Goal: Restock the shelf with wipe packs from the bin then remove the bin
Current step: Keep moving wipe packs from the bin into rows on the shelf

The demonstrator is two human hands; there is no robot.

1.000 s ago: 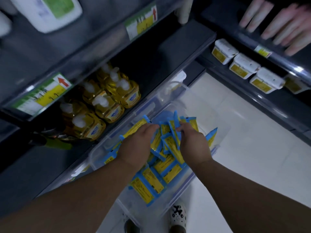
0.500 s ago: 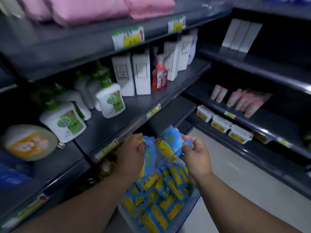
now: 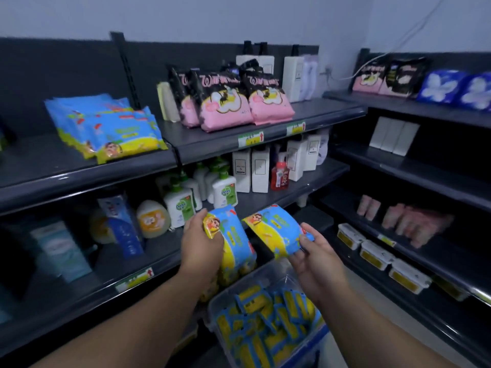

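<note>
Blue-and-yellow, one wipe pack (image 3: 233,241) is clasped in the left hand (image 3: 202,248) and a second pack (image 3: 276,231) pinched by the right hand (image 3: 316,264), both above the part-full bin (image 3: 236,290); shelving is in hand, likely needing a lift to the matching stack (image 3: 111,131) on the upper shelf (image 3: 79,178).

Bare board is showing on the top shelf (image 3: 32,166) left of the stacked wipe packs (image 3: 106,131) (also a thin strip along their front). Pink packs (image 3: 233,107) are crowding the board to their right. Soap bottles (image 3: 180,205) are standing just behind the left hand (image 3: 199,248), which is gripping a wipe pack (image 3: 233,243); the bin (image 3: 228,292) is blocking the floor beneath.
</note>
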